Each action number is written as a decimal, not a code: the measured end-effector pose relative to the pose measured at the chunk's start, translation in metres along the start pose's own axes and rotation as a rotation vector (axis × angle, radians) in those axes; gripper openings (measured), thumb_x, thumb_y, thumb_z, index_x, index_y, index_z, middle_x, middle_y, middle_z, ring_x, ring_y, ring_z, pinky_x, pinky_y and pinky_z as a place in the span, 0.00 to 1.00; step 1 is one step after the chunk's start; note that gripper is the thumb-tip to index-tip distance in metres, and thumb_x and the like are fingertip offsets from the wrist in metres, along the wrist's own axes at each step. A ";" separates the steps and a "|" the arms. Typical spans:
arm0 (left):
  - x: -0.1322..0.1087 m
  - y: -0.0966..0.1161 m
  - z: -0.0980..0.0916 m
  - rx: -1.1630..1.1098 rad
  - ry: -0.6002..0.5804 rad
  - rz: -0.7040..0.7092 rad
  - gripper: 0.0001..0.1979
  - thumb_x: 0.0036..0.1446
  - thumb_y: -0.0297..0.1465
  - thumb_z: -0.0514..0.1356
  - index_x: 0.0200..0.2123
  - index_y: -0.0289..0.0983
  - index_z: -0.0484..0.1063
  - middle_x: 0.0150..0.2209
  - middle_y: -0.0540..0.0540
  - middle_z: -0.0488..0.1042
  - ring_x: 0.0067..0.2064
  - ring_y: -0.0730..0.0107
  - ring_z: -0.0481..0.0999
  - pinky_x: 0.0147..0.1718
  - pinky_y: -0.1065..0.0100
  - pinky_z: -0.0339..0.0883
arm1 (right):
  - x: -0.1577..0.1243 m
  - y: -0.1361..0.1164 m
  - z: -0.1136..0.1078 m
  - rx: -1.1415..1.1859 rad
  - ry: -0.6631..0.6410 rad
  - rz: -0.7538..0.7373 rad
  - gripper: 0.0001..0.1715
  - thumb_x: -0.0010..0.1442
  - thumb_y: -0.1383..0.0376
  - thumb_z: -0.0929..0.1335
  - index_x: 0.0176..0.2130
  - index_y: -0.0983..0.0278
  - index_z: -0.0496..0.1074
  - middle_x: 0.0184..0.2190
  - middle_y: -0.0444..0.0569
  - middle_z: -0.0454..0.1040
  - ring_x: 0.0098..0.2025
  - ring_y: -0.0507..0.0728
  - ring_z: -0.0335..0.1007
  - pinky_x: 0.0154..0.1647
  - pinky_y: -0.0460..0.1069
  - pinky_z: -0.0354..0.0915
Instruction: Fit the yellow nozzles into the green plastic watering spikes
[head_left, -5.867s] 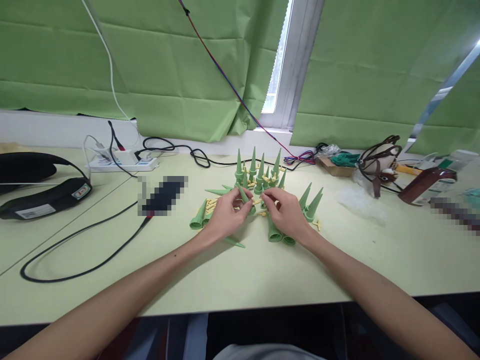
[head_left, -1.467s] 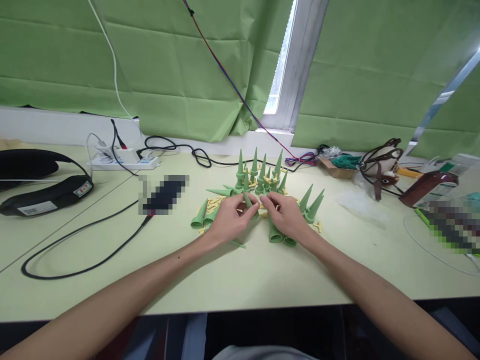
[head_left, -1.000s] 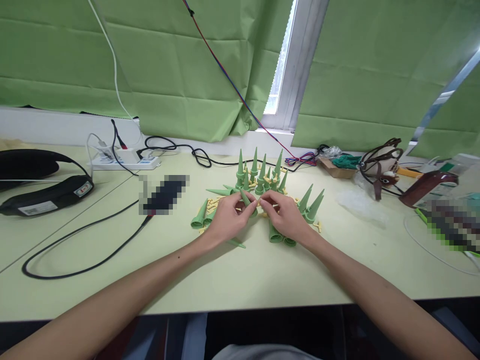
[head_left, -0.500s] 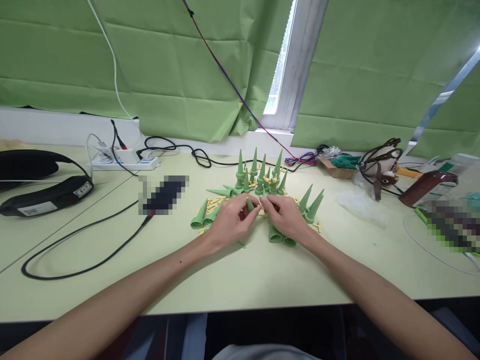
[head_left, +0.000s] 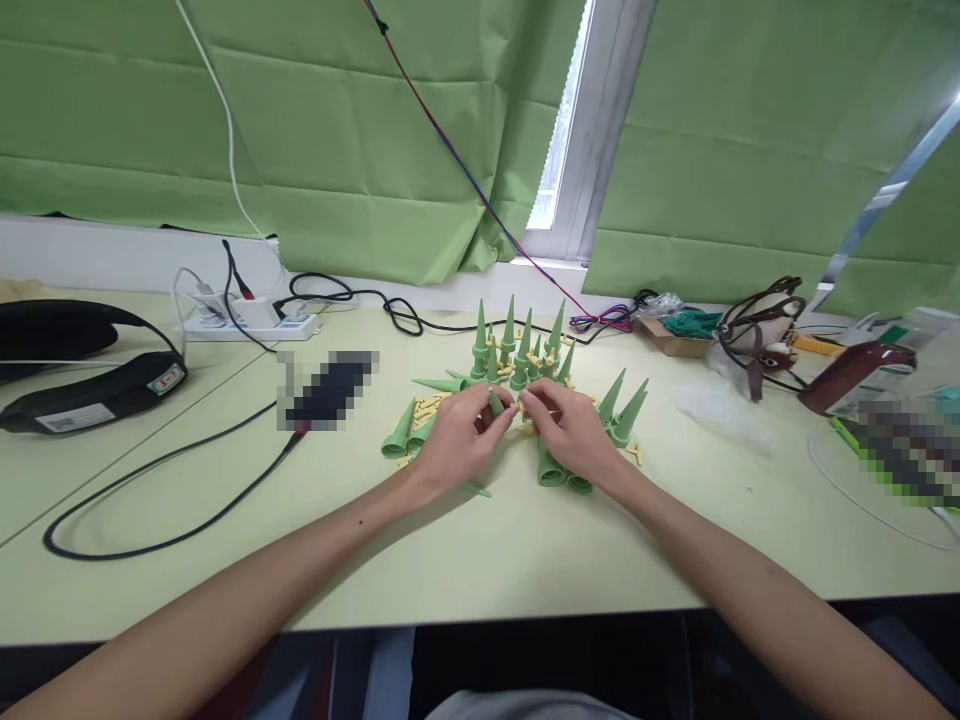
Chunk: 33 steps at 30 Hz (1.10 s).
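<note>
Green cone [head_left: 495, 403] tip-up in the gripping left hand [head_left: 456, 440], right hand [head_left: 574, 435] pinched closed just beside it

Matt green plastic cones [head_left: 517, 345], smooth pale table [head_left: 487, 560], creased cloth curtains [head_left: 375, 140].

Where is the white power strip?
In the head view, the white power strip lies back left on the pale table, under the green curtain, right of the black band-shaped device.

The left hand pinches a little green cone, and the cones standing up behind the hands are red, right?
Not quite. The head view shows the standing cones are green, not red. The left hand does pinch a little green cone.
</note>
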<state>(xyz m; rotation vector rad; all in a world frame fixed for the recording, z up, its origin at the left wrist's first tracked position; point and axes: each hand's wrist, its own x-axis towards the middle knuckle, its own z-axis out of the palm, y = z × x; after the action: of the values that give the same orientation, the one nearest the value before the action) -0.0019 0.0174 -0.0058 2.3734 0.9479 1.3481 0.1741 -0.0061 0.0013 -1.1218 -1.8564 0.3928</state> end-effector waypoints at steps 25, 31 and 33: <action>-0.003 0.001 0.000 0.076 -0.009 0.235 0.04 0.63 0.27 0.57 0.35 0.36 0.69 0.32 0.49 0.75 0.26 0.76 0.68 0.27 0.71 0.64 | 0.001 0.003 0.000 -0.124 -0.019 -0.008 0.24 0.69 0.59 0.59 0.23 0.62 0.51 0.17 0.39 0.53 0.21 0.49 0.48 0.25 0.47 0.48; -0.003 -0.002 0.000 0.089 -0.025 0.299 0.03 0.63 0.25 0.56 0.37 0.36 0.68 0.33 0.48 0.74 0.30 0.74 0.70 0.29 0.71 0.65 | 0.000 0.003 0.002 -0.107 -0.002 -0.009 0.24 0.70 0.58 0.59 0.23 0.62 0.53 0.18 0.39 0.54 0.22 0.49 0.48 0.26 0.47 0.48; -0.003 -0.002 0.000 0.103 -0.018 0.313 0.03 0.63 0.25 0.55 0.38 0.36 0.68 0.34 0.47 0.73 0.30 0.73 0.70 0.29 0.71 0.65 | 0.000 0.002 0.001 -0.090 0.006 -0.005 0.23 0.70 0.58 0.59 0.24 0.62 0.54 0.19 0.39 0.54 0.22 0.50 0.48 0.26 0.47 0.49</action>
<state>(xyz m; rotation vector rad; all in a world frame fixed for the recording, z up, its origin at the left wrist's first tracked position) -0.0038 0.0174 -0.0090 2.6959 0.6754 1.4087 0.1742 -0.0051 -0.0009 -1.1765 -1.8869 0.3052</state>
